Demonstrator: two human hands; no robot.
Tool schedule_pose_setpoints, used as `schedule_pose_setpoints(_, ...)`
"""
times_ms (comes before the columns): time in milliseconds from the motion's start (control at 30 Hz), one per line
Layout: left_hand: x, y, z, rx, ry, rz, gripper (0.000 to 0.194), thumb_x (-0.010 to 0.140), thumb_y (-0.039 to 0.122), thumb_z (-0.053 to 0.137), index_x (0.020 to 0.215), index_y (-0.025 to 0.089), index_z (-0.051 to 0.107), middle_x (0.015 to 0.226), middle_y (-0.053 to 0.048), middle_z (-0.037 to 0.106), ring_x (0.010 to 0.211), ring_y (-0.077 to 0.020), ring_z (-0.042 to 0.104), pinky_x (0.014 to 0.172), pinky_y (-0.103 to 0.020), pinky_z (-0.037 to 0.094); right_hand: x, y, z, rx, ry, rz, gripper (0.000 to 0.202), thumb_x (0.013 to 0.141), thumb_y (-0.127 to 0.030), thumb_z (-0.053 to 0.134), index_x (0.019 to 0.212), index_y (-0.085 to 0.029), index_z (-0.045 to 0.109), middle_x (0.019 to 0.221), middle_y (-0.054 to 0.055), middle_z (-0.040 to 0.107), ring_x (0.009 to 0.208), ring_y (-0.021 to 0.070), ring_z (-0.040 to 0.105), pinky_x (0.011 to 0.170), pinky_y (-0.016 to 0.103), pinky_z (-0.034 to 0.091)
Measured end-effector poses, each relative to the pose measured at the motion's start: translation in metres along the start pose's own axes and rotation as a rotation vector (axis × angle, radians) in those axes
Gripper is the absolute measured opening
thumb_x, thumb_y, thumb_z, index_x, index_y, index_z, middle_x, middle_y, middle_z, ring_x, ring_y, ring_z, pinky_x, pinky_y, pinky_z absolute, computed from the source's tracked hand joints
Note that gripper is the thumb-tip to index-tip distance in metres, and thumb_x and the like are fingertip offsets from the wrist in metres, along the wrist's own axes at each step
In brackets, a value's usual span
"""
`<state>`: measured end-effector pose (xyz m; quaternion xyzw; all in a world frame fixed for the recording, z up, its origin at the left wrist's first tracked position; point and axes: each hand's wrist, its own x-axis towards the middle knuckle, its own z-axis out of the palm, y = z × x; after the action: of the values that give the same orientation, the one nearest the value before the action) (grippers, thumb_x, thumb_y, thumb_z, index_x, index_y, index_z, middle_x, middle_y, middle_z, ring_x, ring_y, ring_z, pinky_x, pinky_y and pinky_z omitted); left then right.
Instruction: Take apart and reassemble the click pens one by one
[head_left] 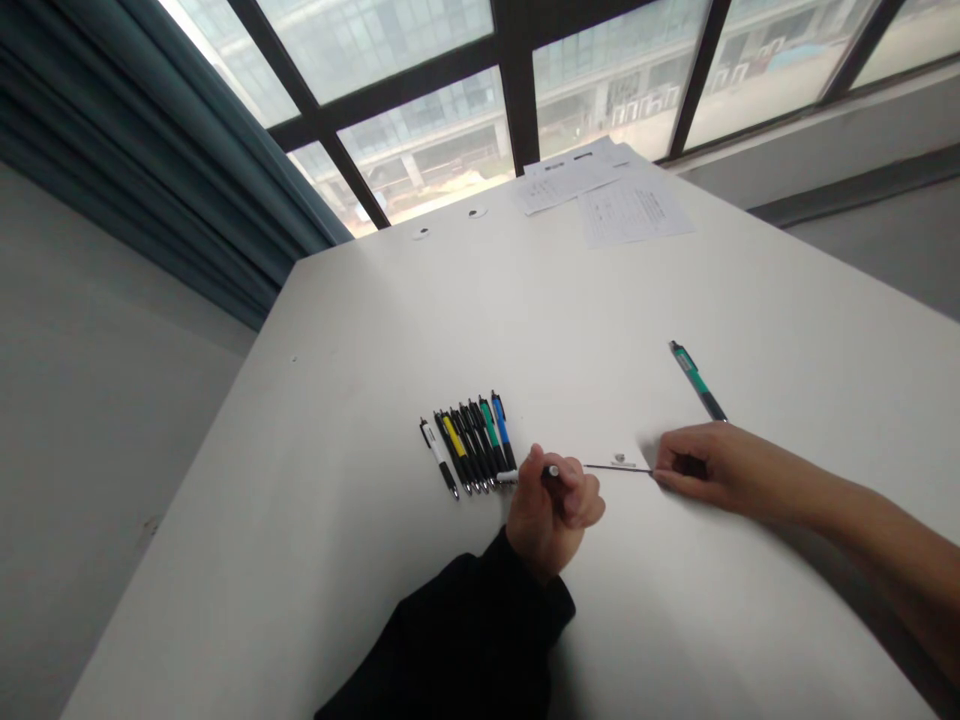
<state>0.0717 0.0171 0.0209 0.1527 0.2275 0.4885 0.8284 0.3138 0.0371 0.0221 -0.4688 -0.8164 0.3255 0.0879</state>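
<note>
My left hand, in a black sleeve, is closed with its fingers curled round a dark pen part whose pale end shows beside the thumb. To its right, my right hand pinches one end of a thin dark refill between thumb and finger, low over the table. Small pieces, too small to name surely, lie just behind the refill. Left of my left hand, several pens lie side by side, among them a white pen, a yellow pen and a blue pen.
A green pen lies beyond my right hand on the white table. Printed papers rest at the far edge near the window. Two round fittings sit at the back, and a blue curtain hangs at left.
</note>
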Motion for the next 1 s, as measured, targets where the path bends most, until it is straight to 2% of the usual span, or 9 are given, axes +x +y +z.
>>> schedule_pose_setpoints(267, 0.0, 0.001, 0.002, 0.026, 0.042, -0.015, 0.052, 0.085, 0.058, 0.067, 0.056, 0.016, 0.056, 0.046, 0.005, 0.035, 0.039, -0.006, 0.024, 0.045, -0.023, 0.013, 0.0, -0.002, -0.002, 0.005, 0.016, -0.009, 0.017, 0.09, -0.029, 0.059, 0.077, -0.02, 0.063, 0.066, 0.001, 0.064, 0.057, 0.0144, 0.053, 0.057, 0.026, 0.037)
schedule_pose_setpoints(467, 0.0, 0.0, 0.004, 0.056, 0.028, -0.022, 0.053, 0.084, 0.061, 0.066, 0.056, 0.017, 0.058, 0.044, 0.005, 0.036, 0.039, -0.0062, 0.025, 0.044, -0.023, 0.013, 0.0, -0.003, -0.001, -0.004, 0.011, 0.012, 0.017, 0.091, -0.03, 0.057, 0.078, -0.02, 0.062, 0.066, 0.001, 0.063, 0.058, 0.0151, 0.054, 0.057, 0.027, 0.038)
schedule_pose_setpoints(667, 0.001, -0.003, 0.005, 0.089, -0.002, -0.018, 0.051, 0.074, 0.062, 0.076, 0.056, 0.016, 0.062, 0.042, 0.005, 0.042, 0.037, -0.0053, 0.029, 0.043, -0.022, 0.016, 0.0, -0.003, -0.003, 0.088, 0.064, -0.003, 0.019, 0.09, -0.032, 0.061, 0.075, -0.02, 0.062, 0.063, 0.001, 0.06, 0.055, 0.0142, 0.051, 0.054, 0.026, 0.036)
schedule_pose_setpoints(800, 0.0, -0.014, -0.003, 0.297, 0.043, 0.011, 0.062, 0.078, 0.074, 0.063, 0.06, 0.015, 0.065, 0.041, 0.003, 0.044, 0.035, -0.0057, 0.032, 0.041, -0.022, 0.018, -0.005, -0.019, -0.004, 0.212, 0.128, -0.056, 0.021, 0.091, -0.037, 0.064, 0.08, -0.02, 0.061, 0.065, -0.001, 0.057, 0.055, 0.0126, 0.05, 0.052, 0.024, 0.04)
schedule_pose_setpoints(900, -0.001, -0.021, -0.007, 0.521, -0.019, -0.006, 0.077, 0.075, 0.086, 0.05, 0.062, 0.012, 0.067, 0.045, 0.0, 0.051, 0.035, -0.0059, 0.037, 0.038, -0.023, 0.021, -0.009, -0.035, -0.001, 0.33, 0.235, -0.158, 0.018, 0.086, -0.036, 0.073, 0.09, -0.02, 0.065, 0.068, -0.001, 0.059, 0.054, 0.0113, 0.051, 0.05, 0.024, 0.04)
schedule_pose_setpoints(1000, -0.003, -0.024, -0.005, 0.6, -0.059, -0.026, 0.084, 0.071, 0.092, 0.042, 0.061, 0.012, 0.066, 0.045, -0.001, 0.05, 0.034, -0.0062, 0.038, 0.037, -0.023, 0.023, -0.012, -0.044, 0.004, 0.391, 0.268, -0.271, 0.017, 0.087, -0.03, 0.074, 0.101, -0.021, 0.069, 0.074, 0.001, 0.063, 0.053, 0.0106, 0.052, 0.052, 0.025, 0.042)
